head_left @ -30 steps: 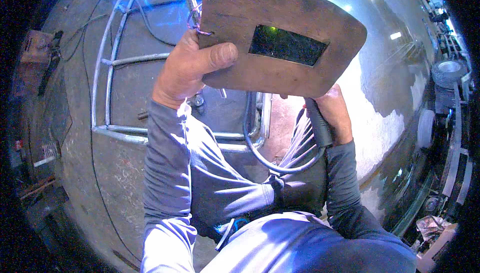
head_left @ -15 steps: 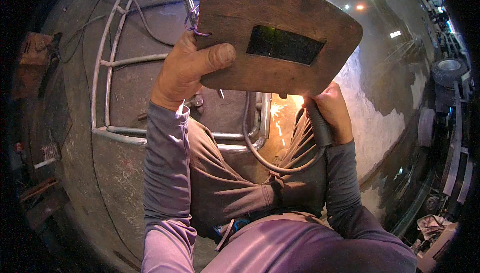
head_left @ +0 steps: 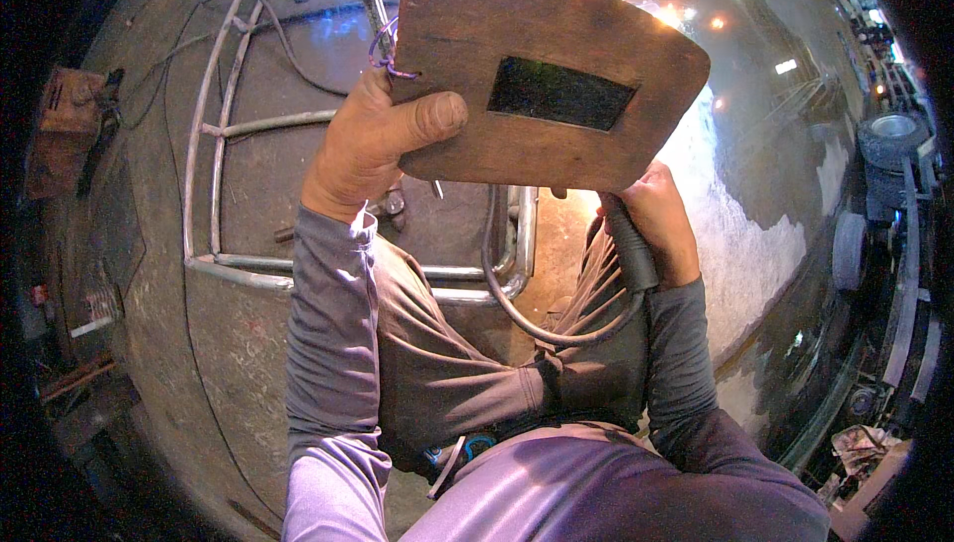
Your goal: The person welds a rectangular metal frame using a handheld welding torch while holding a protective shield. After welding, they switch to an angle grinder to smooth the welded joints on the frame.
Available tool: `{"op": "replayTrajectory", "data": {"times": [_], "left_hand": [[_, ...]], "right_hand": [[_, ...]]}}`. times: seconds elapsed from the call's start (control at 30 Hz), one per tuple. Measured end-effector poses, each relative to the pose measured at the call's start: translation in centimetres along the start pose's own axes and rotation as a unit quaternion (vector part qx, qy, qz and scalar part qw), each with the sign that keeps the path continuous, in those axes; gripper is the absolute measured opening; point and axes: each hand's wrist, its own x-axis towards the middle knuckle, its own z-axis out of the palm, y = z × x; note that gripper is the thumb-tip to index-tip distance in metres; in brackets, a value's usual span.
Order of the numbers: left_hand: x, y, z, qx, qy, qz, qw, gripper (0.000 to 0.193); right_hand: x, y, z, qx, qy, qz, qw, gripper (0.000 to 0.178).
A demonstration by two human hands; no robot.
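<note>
Brown shield is grasped by left fingers, black handle by right fingers, above patchy workshop floor.

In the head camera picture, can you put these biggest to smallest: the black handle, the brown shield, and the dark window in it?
1. Brown shield
2. Dark window
3. Black handle, which looks shorter and slimmer than the window

No text, label, number or sign can be read; any print on the crumpled pale sheet near four o'clock is too small and blurred to make out.
</note>
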Motion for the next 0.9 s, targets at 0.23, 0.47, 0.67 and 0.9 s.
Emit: {"op": "replayTrajectory", "data": {"times": [0.23,0.47,0.67,0.9], "left_hand": [[0.0,-0.1,-0.2,-0.025,-0.009,-0.012,1.000,0.063],[0.0,-0.3,-0.1,-0.019,-0.009,0.012,1.000,0.061],[-0.1,-0.4,-1.2,0.015,0.088,0.011,0.996,0.057],[0.9,-1.4,-2.8,-0.118,0.161,0.128,0.971,0.036]], "right_hand": [[0.1,0.2,-0.1,0.000,-0.005,0.017,1.000,0.019],[0.0,0.1,0.0,-0.009,0.001,0.001,1.000,0.018],[0.0,0.5,0.3,-0.007,0.040,-0.080,0.996,0.045],[0.1,1.4,0.4,-0.057,0.054,-0.095,0.992,0.054]]}}
